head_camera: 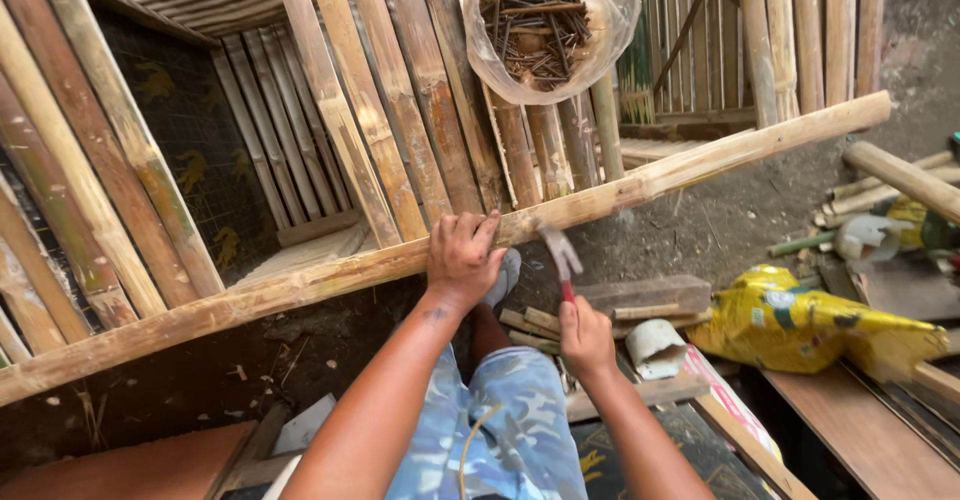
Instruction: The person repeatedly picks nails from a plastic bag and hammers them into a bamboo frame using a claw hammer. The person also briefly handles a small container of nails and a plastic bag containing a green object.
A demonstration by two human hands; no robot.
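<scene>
A person crouches over a bamboo frame, seen from above. The left hand (463, 257) is clamped over the top edge of a long split bamboo rail (640, 188) that runs slantwise across the view, from low at the left to high at the right. The fingers curl over the rail's far side, with the thumb toward the near side. The right hand (585, 337) is closed round the red handle of a hammer (560, 257), whose metal head sits just at the rail, close beside the left hand's fingers; motion blur hides whether the head touches the bamboo.

The rail lies across a row of upright bamboo slats (400, 110) that lean away from the camera. A clear plastic bag (545, 22) of rusty nails rests on top of the slats, above the hands. Behind the slats at left is dark wire mesh (190, 130).

On the ground to the right lie a crumpled yellow sack (810, 325), a short wooden block (650, 295) and loose bamboo poles (905, 180). The person wears blue camouflage shorts (520, 420).
</scene>
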